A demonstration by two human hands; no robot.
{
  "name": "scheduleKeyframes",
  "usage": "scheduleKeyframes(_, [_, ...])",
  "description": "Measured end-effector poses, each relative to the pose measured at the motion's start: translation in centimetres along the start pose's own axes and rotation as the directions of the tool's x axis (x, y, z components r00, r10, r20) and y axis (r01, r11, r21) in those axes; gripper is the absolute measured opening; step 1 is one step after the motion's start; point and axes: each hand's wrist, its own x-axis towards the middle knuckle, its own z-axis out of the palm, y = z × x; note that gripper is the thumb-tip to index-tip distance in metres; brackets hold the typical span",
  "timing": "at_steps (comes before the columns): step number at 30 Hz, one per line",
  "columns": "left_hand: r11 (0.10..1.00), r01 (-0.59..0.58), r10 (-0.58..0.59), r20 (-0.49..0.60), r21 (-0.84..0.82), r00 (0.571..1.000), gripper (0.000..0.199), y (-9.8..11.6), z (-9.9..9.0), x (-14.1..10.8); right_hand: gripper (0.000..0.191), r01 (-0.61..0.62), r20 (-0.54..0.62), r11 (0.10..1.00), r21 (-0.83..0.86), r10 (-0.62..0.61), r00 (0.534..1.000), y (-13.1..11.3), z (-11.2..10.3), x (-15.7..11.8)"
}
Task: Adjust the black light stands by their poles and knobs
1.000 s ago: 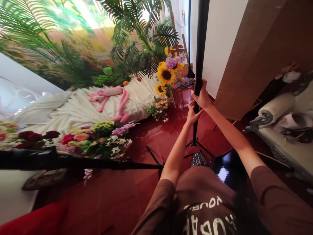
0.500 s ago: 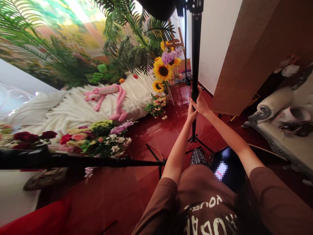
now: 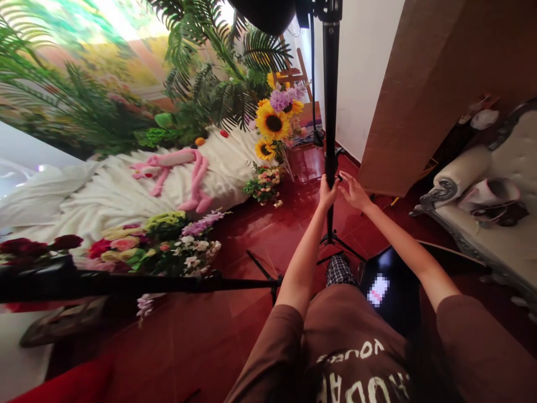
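Observation:
A black light stand (image 3: 331,95) rises upright in front of me, with a dark lamp head (image 3: 268,12) at its top and a cable hanging alongside. My left hand (image 3: 328,193) is wrapped around the pole just below its thick collar. To the right of the pole, my right hand (image 3: 354,193) has its thumb and fingers apart. Its fingertips are close to a small dark knob (image 3: 339,178) on the stand; whether they touch it is hard to tell. The stand's tripod legs (image 3: 331,239) rest on the red tiled floor, near my foot.
A second black pole (image 3: 138,281) crosses low on the left. Beyond it lie flowers (image 3: 184,246) and a white draped bed (image 3: 104,190) with a pink plush toy (image 3: 176,162). Sunflowers (image 3: 272,123) stand behind the stand. A brown panel (image 3: 403,112) and cream sofa (image 3: 495,196) are right.
My right hand has come off the pole and moved slightly down and right, its fingers opening. My left hand keeps its hold, a little lower in view. The view has shifted slightly right.

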Motion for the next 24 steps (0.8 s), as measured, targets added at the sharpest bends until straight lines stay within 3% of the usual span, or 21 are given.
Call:
scheduleKeyframes(8, [0.998,-0.062,0.062,0.005,-0.011,0.998,0.041,-1.0,0.0,0.4,0.051,-0.057,0.042,0.994,0.092,0.053,0.998,1.5,1.0,2.3])
scheduleKeyframes(14, [0.999,-0.046,0.046,0.004,-0.011,0.999,0.037,-1.0,0.1,0.4,0.047,-0.204,0.016,0.953,0.225,0.206,0.978,2.1,1.9,3.7])
scheduleKeyframes(18, [1.000,-0.018,0.018,0.019,-0.011,1.000,0.037,-0.8,0.1,0.2,0.042,-0.321,-0.022,0.870,0.374,0.354,0.935,1.9,2.7,4.2])
scheduleKeyframes(24, [0.999,-0.034,0.034,-0.015,0.004,0.999,0.036,-1.0,0.3,0.1,0.048,-0.387,-0.021,0.690,0.612,0.503,0.864,2.0,3.8,5.0])
